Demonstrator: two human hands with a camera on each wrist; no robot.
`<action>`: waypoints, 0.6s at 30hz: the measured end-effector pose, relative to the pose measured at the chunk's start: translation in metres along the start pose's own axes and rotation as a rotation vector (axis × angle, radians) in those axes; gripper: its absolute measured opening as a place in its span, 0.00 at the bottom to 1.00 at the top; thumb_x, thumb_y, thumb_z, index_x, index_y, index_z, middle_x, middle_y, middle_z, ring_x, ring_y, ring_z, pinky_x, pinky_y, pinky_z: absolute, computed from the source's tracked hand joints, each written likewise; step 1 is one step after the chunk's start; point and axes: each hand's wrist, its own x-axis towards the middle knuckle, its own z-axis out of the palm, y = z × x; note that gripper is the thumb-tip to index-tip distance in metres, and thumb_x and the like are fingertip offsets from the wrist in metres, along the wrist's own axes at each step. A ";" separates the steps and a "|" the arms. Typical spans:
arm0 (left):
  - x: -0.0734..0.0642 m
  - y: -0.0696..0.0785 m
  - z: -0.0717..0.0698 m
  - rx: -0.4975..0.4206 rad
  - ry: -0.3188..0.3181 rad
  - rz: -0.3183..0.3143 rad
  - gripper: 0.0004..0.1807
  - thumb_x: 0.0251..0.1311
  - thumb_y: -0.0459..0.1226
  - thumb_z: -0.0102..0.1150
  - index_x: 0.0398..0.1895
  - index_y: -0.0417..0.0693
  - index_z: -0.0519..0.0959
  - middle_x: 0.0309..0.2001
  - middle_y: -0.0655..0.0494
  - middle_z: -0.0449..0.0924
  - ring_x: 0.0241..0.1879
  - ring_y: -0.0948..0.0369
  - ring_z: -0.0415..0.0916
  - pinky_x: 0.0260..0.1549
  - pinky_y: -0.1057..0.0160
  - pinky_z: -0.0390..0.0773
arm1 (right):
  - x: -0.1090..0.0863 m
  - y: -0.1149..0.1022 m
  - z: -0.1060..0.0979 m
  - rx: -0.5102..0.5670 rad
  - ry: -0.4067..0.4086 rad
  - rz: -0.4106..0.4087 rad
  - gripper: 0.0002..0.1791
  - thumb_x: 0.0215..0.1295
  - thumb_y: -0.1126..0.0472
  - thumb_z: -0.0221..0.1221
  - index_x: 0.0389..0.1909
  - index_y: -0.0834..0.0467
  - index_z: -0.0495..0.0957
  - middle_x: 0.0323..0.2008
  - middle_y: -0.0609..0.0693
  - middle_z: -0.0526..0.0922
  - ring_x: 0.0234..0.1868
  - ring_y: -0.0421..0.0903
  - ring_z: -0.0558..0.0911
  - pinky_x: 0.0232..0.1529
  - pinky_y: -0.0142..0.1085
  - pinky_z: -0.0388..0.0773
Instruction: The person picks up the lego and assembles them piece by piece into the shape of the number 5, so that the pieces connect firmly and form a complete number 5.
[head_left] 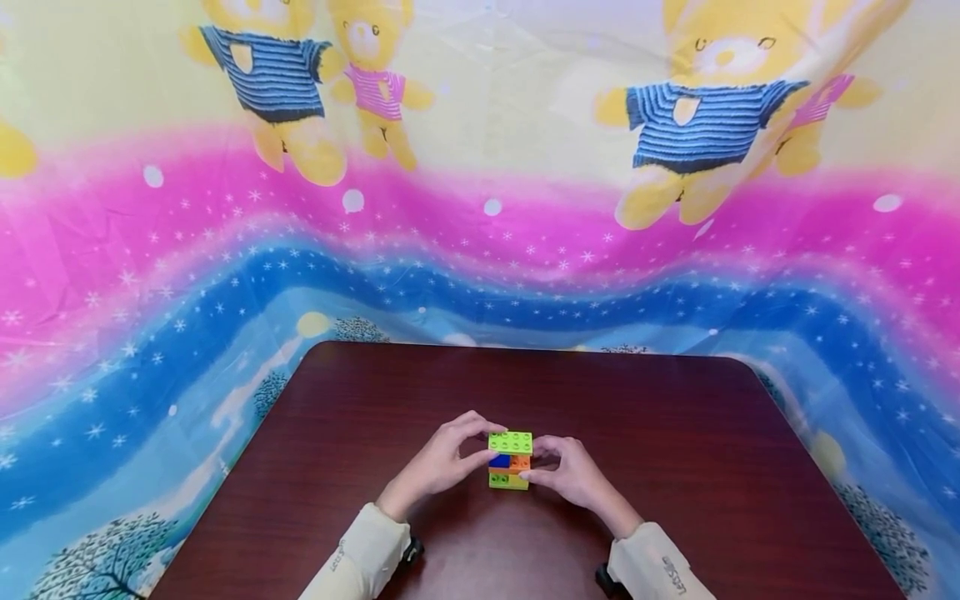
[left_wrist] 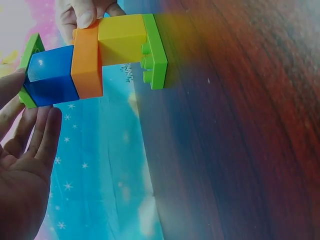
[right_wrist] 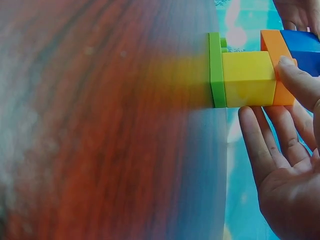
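A stack of toy building bricks stands upright on the table. Its base is a thin green brick [left_wrist: 159,55], with a yellow brick [right_wrist: 248,80] over one side. Above that lies an orange brick [left_wrist: 86,65], then a blue brick [left_wrist: 52,72] on the other side, and a light green brick [head_left: 512,444] on top. My left hand [head_left: 450,454] pinches the top green brick at its left end, beside the blue one. From the right, my right hand [head_left: 572,472] holds the orange brick, thumb in front. Its other fingers are partly hidden behind the stack.
The dark brown wooden table [head_left: 637,417] has rounded far corners. Behind and around it hangs a colourful cloth [head_left: 480,250] printed with bears and snowflakes. Both forearms, in pale sleeves [head_left: 367,546], reach in from the front edge.
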 end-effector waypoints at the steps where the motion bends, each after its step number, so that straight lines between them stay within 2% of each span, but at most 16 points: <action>1: 0.000 0.000 0.000 -0.006 0.001 0.001 0.18 0.69 0.45 0.66 0.61 0.63 0.81 0.50 0.68 0.79 0.53 0.65 0.79 0.57 0.48 0.81 | 0.000 0.000 0.000 0.000 0.001 0.000 0.21 0.59 0.49 0.75 0.51 0.53 0.86 0.44 0.44 0.89 0.45 0.47 0.87 0.52 0.46 0.85; 13: 0.000 -0.002 0.006 -0.120 0.045 -0.003 0.17 0.68 0.44 0.68 0.58 0.61 0.82 0.51 0.66 0.81 0.49 0.63 0.81 0.56 0.53 0.83 | -0.001 -0.002 0.001 0.020 -0.014 0.040 0.22 0.58 0.48 0.75 0.51 0.53 0.86 0.45 0.47 0.89 0.46 0.46 0.86 0.50 0.42 0.86; 18: 0.001 -0.002 0.007 -0.168 0.049 -0.027 0.17 0.67 0.43 0.69 0.58 0.61 0.82 0.50 0.64 0.81 0.49 0.62 0.81 0.58 0.50 0.82 | 0.000 -0.002 -0.001 0.020 -0.013 0.026 0.22 0.59 0.48 0.75 0.53 0.51 0.86 0.47 0.45 0.89 0.48 0.47 0.86 0.52 0.43 0.86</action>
